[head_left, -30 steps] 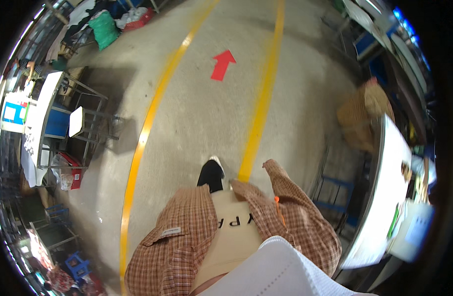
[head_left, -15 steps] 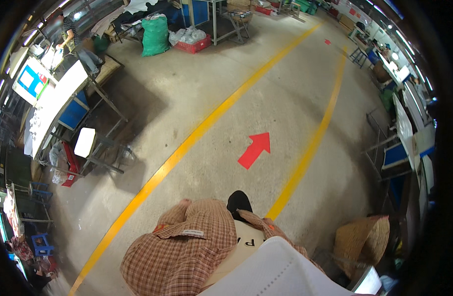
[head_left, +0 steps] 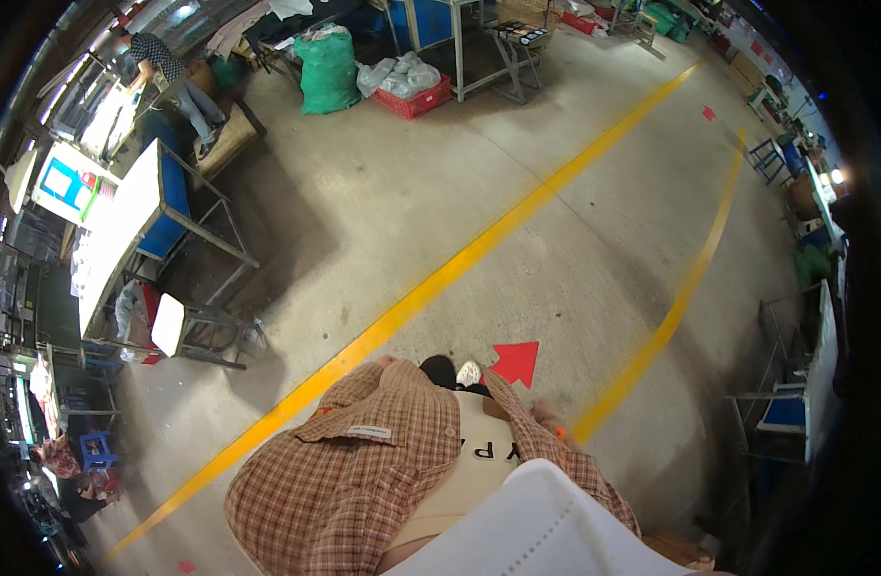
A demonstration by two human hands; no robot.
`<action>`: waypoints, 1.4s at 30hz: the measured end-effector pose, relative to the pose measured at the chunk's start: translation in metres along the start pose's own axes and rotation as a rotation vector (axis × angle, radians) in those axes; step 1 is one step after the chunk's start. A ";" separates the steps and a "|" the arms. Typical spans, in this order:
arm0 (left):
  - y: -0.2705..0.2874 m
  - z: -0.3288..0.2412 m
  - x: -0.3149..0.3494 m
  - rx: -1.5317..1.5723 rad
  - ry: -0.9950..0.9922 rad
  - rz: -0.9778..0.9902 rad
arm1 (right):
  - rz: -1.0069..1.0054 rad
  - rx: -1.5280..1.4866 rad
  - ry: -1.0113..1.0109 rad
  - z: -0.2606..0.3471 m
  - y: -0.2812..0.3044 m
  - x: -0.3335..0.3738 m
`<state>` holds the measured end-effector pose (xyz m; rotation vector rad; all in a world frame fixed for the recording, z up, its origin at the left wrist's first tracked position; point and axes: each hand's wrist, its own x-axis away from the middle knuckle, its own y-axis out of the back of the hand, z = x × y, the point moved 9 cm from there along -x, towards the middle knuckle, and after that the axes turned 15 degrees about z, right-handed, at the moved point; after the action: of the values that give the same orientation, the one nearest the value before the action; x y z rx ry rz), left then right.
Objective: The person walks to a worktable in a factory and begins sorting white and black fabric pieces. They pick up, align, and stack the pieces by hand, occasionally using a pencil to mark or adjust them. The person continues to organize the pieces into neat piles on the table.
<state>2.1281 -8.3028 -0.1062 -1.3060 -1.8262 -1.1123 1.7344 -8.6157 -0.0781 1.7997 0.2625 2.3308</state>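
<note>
A small bit of my left hand [head_left: 386,362] shows past the cuff of my brown checked sleeve [head_left: 354,384], over the yellow floor line. Its fingers are hidden. To the right, my right hand [head_left: 548,415] hangs beside the open shirt front, blurred, so its fingers cannot be made out. Nothing is visibly held by either. Below, a black shoe [head_left: 438,371] and a lighter shoe [head_left: 469,373] stand on the concrete, just left of a red floor arrow [head_left: 517,363].
Two yellow lines [head_left: 450,272] border the walkway. At left are a white-topped table [head_left: 123,230] and a stool [head_left: 168,324]. Farther off stand a green sack [head_left: 327,72], a red crate [head_left: 413,100] and a person [head_left: 167,77] at a table. Another table [head_left: 813,374] lines the right.
I have moved forward along the walkway; the red arrow is now by my feet. The right hand has come into view, and the woven basket has mostly dropped out of view.
</note>
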 end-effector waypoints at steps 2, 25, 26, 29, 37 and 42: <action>0.005 -0.050 -0.033 -0.008 0.025 0.053 | -0.031 0.085 0.028 0.060 0.083 -0.032; 0.422 -0.716 -0.453 0.190 -0.309 -0.129 | 0.029 -0.034 0.047 0.408 0.561 -0.324; 0.435 -0.758 -0.472 0.190 -0.398 -0.136 | 0.023 -0.031 0.048 0.428 0.592 -0.341; 0.449 -0.822 -0.524 0.322 -0.431 -0.186 | 0.004 -0.009 0.071 0.494 0.694 -0.391; 0.429 -0.806 -0.582 0.311 0.229 0.075 | 0.007 0.019 0.213 0.748 0.962 -0.476; 0.490 -0.837 -0.631 0.531 0.319 -0.021 | -0.072 0.218 0.255 0.877 1.086 -0.554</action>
<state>2.8047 -9.2417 -0.1331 -0.7552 -1.7305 -0.7200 2.6791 -9.7828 -0.1051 1.5441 0.6294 2.5625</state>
